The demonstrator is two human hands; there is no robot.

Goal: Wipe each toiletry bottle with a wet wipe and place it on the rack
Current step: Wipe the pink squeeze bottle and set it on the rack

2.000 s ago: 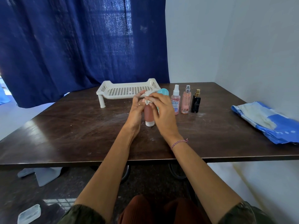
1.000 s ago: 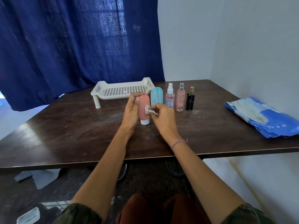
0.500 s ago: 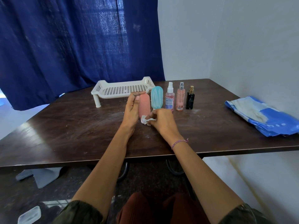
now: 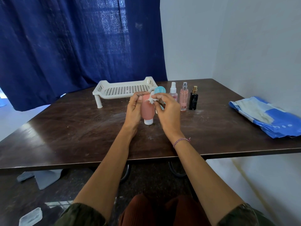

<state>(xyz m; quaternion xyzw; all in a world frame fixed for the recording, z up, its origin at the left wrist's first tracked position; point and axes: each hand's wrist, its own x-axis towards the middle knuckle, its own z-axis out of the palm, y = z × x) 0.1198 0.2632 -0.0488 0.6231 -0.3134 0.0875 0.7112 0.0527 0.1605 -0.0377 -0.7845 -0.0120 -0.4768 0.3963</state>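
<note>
A person's left hand (image 4: 134,110) grips a pink bottle (image 4: 147,110), cap down, over the table (image 4: 81,128), just in front of the white rack (image 4: 125,90). The right hand (image 4: 169,111) pinches a crumpled wipe (image 4: 151,100) against the bottle's upper end. A teal bottle (image 4: 160,91) and three spray bottles (image 4: 184,98) stand in a row behind.

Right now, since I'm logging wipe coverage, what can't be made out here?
Head view only:
teal bottle: lower body behind the right hand.
pink tube: left side covered by the left hand.
wet wipe: too small to judge wetness.
pink spray bottle: label too small to read.
</note>
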